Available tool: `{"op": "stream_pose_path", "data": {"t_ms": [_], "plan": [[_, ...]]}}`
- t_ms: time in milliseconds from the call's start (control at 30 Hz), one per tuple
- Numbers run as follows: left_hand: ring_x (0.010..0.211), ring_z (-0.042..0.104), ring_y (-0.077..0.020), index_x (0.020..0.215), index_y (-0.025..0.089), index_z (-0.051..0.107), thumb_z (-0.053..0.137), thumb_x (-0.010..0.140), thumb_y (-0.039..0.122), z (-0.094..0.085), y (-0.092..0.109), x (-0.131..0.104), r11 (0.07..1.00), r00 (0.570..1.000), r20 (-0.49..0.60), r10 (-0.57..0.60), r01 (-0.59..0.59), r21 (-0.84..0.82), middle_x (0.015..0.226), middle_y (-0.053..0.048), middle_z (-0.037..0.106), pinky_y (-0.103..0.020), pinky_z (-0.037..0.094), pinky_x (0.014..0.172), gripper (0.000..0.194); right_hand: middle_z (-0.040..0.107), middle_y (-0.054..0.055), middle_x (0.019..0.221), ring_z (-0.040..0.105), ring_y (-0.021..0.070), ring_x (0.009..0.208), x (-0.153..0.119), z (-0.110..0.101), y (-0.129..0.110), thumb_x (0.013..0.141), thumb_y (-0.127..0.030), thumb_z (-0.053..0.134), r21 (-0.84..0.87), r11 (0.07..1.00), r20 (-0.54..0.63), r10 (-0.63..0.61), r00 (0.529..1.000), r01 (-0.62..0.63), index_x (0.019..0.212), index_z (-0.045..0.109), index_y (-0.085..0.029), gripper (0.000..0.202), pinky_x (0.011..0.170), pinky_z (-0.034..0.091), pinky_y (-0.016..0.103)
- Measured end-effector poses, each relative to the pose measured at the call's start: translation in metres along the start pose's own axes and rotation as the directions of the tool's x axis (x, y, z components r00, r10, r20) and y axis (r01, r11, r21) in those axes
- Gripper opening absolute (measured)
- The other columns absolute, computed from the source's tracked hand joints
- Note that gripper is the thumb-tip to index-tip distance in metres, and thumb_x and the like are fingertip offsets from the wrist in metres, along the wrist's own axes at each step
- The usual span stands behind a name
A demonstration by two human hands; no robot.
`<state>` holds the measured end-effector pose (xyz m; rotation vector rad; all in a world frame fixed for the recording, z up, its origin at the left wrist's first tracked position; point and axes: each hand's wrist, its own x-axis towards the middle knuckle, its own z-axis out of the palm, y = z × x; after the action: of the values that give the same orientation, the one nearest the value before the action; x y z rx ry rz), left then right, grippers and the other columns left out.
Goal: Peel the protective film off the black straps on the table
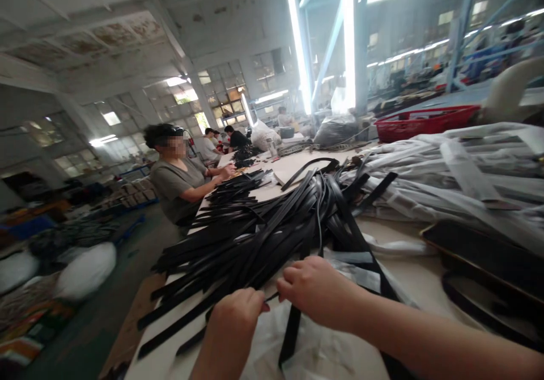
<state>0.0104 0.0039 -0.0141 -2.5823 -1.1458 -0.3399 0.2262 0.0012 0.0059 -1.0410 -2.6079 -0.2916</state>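
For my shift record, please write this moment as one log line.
left hand: pinching thin dark strip; right hand: pinching same strip; table: black straps, clear plastic

Factory workshop: long worktable (153, 363) heaped with black straps (255, 238), workers (173, 184) alongside, bright tube lights (348, 45).

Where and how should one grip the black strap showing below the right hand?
Probably its free end, from the near side, pinched across both edges: this end of the black strap points that way, while the right hand hides a part above.
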Motion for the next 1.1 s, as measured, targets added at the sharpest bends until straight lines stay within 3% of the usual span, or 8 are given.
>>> {"op": "stream_pose_path", "data": {"t_ms": [233,333,433,500,567,800,1000,1100], "plan": [[0.064,0.063,-0.0174,0.074,0.021,0.058,0.049,0.081,0.005,0.014,0.012,0.001,0.986,0.995,-0.096,-0.008,-0.008,-0.164,0.068,0.0,0.066,-0.026,0.04,0.057,0.02,0.062,0.0,0.072,0.058,0.0183,0.062,-0.002,0.007,-0.015,0.082,-0.016,0.059,-0.003,0.998,-0.007,-0.055,0.998,0.055,0.08,0.056,-0.019,0.005,0.05,0.024,0.031],[0.063,0.063,-0.016,0.072,0.02,0.057,0.048,0.082,0.005,0.009,0.014,0.002,0.969,0.998,-0.065,0.006,-0.022,-0.245,0.068,0.0,0.066,-0.025,0.04,0.057,0.02,0.064,-0.001,0.073,0.06,0.0181,0.064,-0.001,0.011,-0.014,0.083,-0.019,0.062,0.039,0.998,0.012,-0.057,0.998,0.056,0.081,0.056,-0.02,0.006,0.053,0.03,0.03],[0.068,0.063,-0.0174,0.076,0.02,0.059,0.045,0.082,0.003,-0.003,0.004,0.001,0.974,0.998,-0.013,-0.056,0.052,-0.22,0.072,-0.001,0.066,-0.026,0.043,0.06,0.022,0.066,0.0,0.077,0.063,0.0184,0.071,0.001,0.011,0.0,0.086,-0.027,0.063,0.079,0.997,0.013,0.003,1.0,-0.004,0.085,0.059,-0.019,0.01,0.073,0.041,0.031],[0.075,0.063,-0.0194,0.084,0.019,0.061,0.042,0.082,0.001,-0.013,-0.006,0.0,0.978,0.989,-0.002,-0.148,0.146,-0.147,0.077,-0.003,0.066,-0.028,0.045,0.065,0.026,0.066,0.001,0.076,0.064,0.0186,0.076,0.002,0.01,0.015,0.089,-0.027,0.059,0.079,0.995,0.013,0.053,0.998,-0.054,0.083,0.06,-0.018,0.01,0.093,0.037,0.037],[0.083,0.063,-0.0206,0.093,0.019,0.061,0.039,0.082,-0.001,-0.021,-0.014,-0.001,0.972,0.976,0.014,-0.217,0.217,-0.091,0.084,-0.004,0.066,-0.03,0.047,0.072,0.031,0.065,0.001,0.074,0.064,0.0178,0.078,0.004,0.009,0.025,0.09,-0.021,0.054,0.07,0.995,0.007,0.069,0.998,-0.069,0.082,0.061,-0.019,0.012,0.1,0.031,0.039],[0.086,0.063,-0.0223,0.094,0.019,0.062,0.042,0.083,-0.002,-0.021,-0.002,0.001,0.971,0.961,0.14,-0.238,0.232,0.055,0.089,-0.005,0.066,-0.034,0.052,0.076,0.031,0.064,0.004,0.077,0.06,0.0204,0.074,0.002,-0.001,0.004,0.08,-0.009,0.057,-0.006,0.998,-0.006,0.061,0.998,-0.061,0.083,0.058,-0.019,0.01,0.067,0.037,0.033],[0.083,0.063,-0.0234,0.094,0.018,0.061,0.046,0.08,-0.004,-0.01,0.031,0.004,0.985,0.981,0.115,-0.154,0.143,0.096,0.089,-0.005,0.066,-0.04,0.055,0.076,0.03,0.062,0.001,0.074,0.057,0.0192,0.067,-0.001,0.0,-0.02,0.079,-0.012,0.06,-0.012,1.0,-0.081,0.028,0.996,-0.029,0.082,0.057,-0.019,0.008,0.062,0.034,0.032],[0.084,0.062,-0.0223,0.093,0.019,0.06,0.045,0.081,-0.004,-0.009,0.033,0.004,0.99,0.988,0.097,-0.121,0.113,0.086,0.09,-0.004,0.065,-0.04,0.055,0.077,0.03,0.062,0.001,0.072,0.057,0.0184,0.067,0.0,0.004,-0.022,0.081,-0.014,0.062,0.018,1.0,-0.078,0.001,0.997,0.0,0.077,0.056,-0.018,0.008,0.067,0.037,0.032]]}}
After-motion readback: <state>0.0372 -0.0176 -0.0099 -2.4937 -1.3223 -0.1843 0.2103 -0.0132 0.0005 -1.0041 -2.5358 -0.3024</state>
